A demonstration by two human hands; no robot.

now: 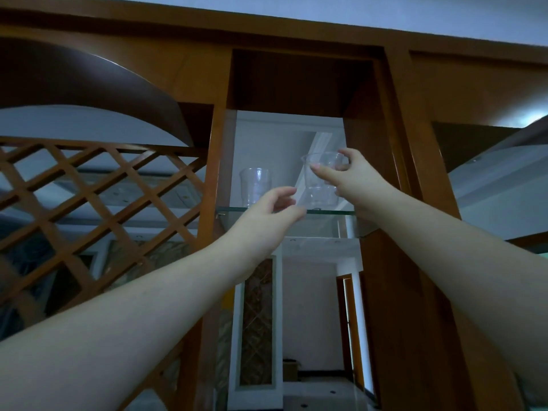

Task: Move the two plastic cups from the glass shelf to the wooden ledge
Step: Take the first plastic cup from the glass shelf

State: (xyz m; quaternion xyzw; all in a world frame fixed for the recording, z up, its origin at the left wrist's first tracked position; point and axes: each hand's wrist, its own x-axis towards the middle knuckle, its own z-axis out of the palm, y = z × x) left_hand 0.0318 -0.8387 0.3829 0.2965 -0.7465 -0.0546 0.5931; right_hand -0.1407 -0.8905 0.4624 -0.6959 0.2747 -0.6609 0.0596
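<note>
- Wooden cabinet (394, 120) posts, smooth and shiny brown, stand tall on both sides of an open gap, and you can see a dim room through it.
- To the left is a wooden criss-cross fence panel (89, 188) with diamond holes.
- Across the gap sits the glass shelf (329, 212), thin, flat and see-through, with a greenish front edge.
- Both arms reach up high, because the shelf is above the head.
- The right hand (347, 176) has its grip closed on the right cup (321, 180), thumb on one side near the rim and fingers on the other.
- That cup looks as if it is just above the shelf or still touching it; I cannot tell which.
- Holding it near the top is a good idea, I think, because thin plastic bends if you squeeze hard.
- The left hand (278, 206) has its grip open and curled, close to the left cup (255, 186) but not touching it.
- That cup stands upright on the shelf.
- Both cups are clear, round and wider at the top, so they are hard to see.
- No wooden ledge for the cups can be picked out.
</note>
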